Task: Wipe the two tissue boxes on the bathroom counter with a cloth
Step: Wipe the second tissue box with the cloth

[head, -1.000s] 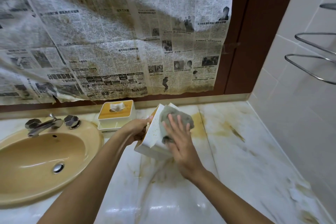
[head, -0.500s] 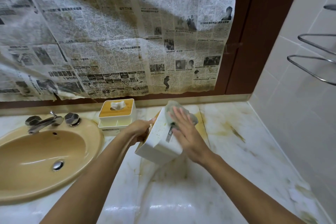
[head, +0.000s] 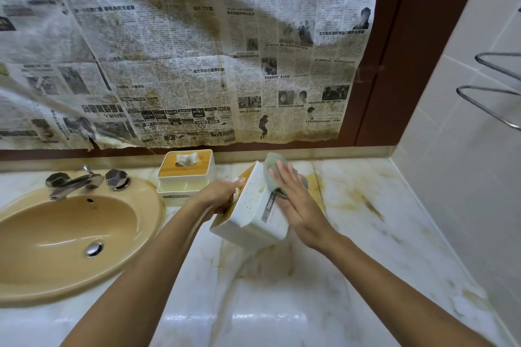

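A white tissue box [head: 252,210] with a grey label is tipped on its edge above the counter. My left hand [head: 222,196] grips its wooden-lid side. My right hand [head: 296,198] lies flat on the box's upturned side and presses a grey-green cloth [head: 273,167] against it. The cloth sticks out beyond my fingertips at the far end of the box. A second white tissue box [head: 184,173] with a wooden lid and a tissue poking out stands upright by the back wall, left of the tilted one.
A beige sink [head: 56,236] with a metal tap [head: 74,182] fills the left side. The marble counter [head: 366,228] carries yellow-brown stains. Stained newspaper [head: 183,51] covers the wall behind. A tiled wall with a metal rack [head: 492,87] closes the right side.
My right hand and the cloth have slid up the side of the tilted box, from its middle towards its far end. My left hand keeps the same hold.
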The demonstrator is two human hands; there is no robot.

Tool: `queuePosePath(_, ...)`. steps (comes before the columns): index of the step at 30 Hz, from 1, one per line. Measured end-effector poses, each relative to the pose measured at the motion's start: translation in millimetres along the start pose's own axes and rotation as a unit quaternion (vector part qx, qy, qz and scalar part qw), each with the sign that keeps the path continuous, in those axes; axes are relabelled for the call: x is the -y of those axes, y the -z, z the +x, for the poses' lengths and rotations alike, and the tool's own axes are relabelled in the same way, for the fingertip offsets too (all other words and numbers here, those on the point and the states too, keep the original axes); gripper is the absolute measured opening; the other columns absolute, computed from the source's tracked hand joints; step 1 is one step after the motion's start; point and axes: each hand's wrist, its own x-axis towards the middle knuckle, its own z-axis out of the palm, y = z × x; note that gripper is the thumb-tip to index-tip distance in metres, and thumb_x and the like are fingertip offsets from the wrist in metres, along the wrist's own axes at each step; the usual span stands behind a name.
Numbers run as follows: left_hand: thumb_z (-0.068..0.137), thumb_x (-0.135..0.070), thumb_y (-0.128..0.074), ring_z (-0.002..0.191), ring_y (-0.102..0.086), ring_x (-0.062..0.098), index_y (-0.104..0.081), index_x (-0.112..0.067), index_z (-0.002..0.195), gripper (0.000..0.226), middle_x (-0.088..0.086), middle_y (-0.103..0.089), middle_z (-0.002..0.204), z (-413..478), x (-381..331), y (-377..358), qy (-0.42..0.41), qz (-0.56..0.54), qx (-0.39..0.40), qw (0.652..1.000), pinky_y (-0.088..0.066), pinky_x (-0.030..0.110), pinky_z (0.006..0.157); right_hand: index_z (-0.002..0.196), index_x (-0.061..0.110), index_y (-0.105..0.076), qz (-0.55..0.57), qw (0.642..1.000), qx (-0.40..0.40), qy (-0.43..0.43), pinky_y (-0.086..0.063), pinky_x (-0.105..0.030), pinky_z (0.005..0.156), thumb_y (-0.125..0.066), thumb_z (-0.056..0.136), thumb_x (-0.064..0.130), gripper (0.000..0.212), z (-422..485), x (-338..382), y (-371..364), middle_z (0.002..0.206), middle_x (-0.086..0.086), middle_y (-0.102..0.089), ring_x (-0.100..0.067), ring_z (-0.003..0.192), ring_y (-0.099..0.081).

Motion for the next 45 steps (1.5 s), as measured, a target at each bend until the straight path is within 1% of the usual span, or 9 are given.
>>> queuePosePath(9, 0.093, -0.055, -0.053, 0.051, -0.025, 0.015, -0.052, -0.015, 0.085, 0.041, 0.006, -0.034, 0.063, 1, 5, 7, -0.028, 0.004, 0.01, 1.0, -0.02, 0.028, 0.052, 0.156, 0.02, -0.025, -0.158, 0.956, 0.104, 0.224, -0.004, -0.043, 0.125, -0.039, 0.106, 0.021, 0.052, -43, -4, -18, 0.167, -0.006, -0.01, -0.03, 0.154, -0.003)
queuePosePath(15, 0.093, -0.058, -0.051, 0.06, -0.031, 0.018, -0.057, -0.016, 0.082, 0.043, 0.007, -0.04, 0.069, 4, 9, 4, -0.022, 0.043, 0.006, 0.999, -0.026, 0.029, 0.056, 0.155, 0.03, -0.022, -0.026, 0.999, 0.02, 0.022, 0.002, -0.031, 0.124, -0.043, 0.103, 0.009, 0.06, -11, -17, -1, 0.166, 0.015, -0.007, -0.011, 0.153, 0.004)
queuePosePath(17, 0.091, -0.059, -0.053, 0.063, -0.036, 0.02, -0.063, -0.015, 0.083, 0.046, 0.007, -0.044, 0.076, 5, 10, 4, -0.02, 0.04, 0.007, 0.999, -0.029, 0.029, 0.058, 0.153, 0.036, -0.028, 0.047, 0.998, 0.007, -0.046, -0.013, -0.03, 0.123, -0.042, 0.105, 0.023, 0.051, 1, -13, 6, 0.161, 0.016, -0.025, -0.006, 0.151, -0.014)
queuePosePath(19, 0.095, -0.053, -0.053, 0.053, -0.04, 0.016, -0.062, -0.016, 0.07, 0.046, 0.004, -0.05, 0.064, 3, 8, 4, -0.035, 0.029, 0.006, 0.999, -0.031, 0.027, 0.055, 0.144, 0.035, -0.047, 0.122, 0.985, -0.026, -0.122, -0.05, -0.044, 0.097, -0.041, 0.105, 0.031, 0.039, 8, -6, 13, 0.123, -0.001, -0.065, -0.019, 0.112, -0.061)
queuePosePath(21, 0.097, -0.05, -0.052, 0.049, -0.042, 0.012, -0.058, -0.018, 0.062, 0.048, -0.003, -0.053, 0.057, 0, 8, 5, -0.068, 0.03, 0.01, 0.997, -0.033, 0.027, 0.054, 0.121, 0.028, -0.062, 0.176, 0.966, -0.083, -0.17, -0.054, -0.052, 0.058, -0.039, 0.107, 0.025, 0.027, 12, 2, 18, 0.079, -0.021, -0.066, -0.026, 0.063, -0.063)
queuePosePath(22, 0.096, -0.05, -0.052, 0.049, -0.04, 0.011, -0.055, -0.017, 0.061, 0.049, -0.002, -0.05, 0.057, 0, 9, 7, -0.089, 0.038, 0.016, 0.995, -0.031, 0.028, 0.054, 0.114, 0.025, -0.063, 0.19, 0.958, -0.116, -0.18, -0.053, -0.049, 0.055, -0.038, 0.107, 0.022, 0.026, 13, 6, 21, 0.078, -0.02, -0.066, -0.028, 0.061, -0.063)
queuePosePath(26, 0.096, -0.05, -0.053, 0.053, -0.042, 0.012, -0.052, -0.015, 0.066, 0.046, 0.002, -0.049, 0.061, -2, 12, 18, -0.138, 0.11, 0.025, 0.984, -0.031, 0.029, 0.06, 0.106, 0.021, -0.064, 0.208, 0.927, -0.229, -0.212, -0.05, -0.014, 0.072, -0.037, 0.107, 0.024, 0.027, 12, 2, 26, 0.1, -0.001, -0.07, -0.01, 0.09, -0.066)
queuePosePath(33, 0.094, -0.05, -0.055, 0.056, -0.047, 0.015, -0.048, -0.016, 0.056, 0.051, -0.002, -0.05, 0.055, 5, 10, 23, -0.185, 0.35, 0.023, 0.918, -0.034, 0.031, 0.059, 0.096, 0.015, -0.064, 0.196, 0.899, -0.271, -0.283, -0.053, -0.045, 0.084, -0.037, 0.106, 0.033, 0.033, -7, -10, 26, 0.098, -0.01, -0.069, -0.027, 0.096, -0.065)
queuePosePath(45, 0.091, -0.062, -0.05, 0.071, -0.056, 0.019, -0.067, -0.006, 0.077, 0.06, 0.002, -0.059, 0.07, 27, 3, -9, -0.188, 0.528, 0.057, 0.826, -0.037, 0.032, 0.06, 0.106, 0.015, -0.068, 0.29, 0.872, -0.215, -0.331, -0.054, -0.04, 0.091, -0.041, 0.106, 0.03, 0.031, -16, -7, 18, 0.107, -0.007, -0.073, -0.022, 0.104, -0.068)
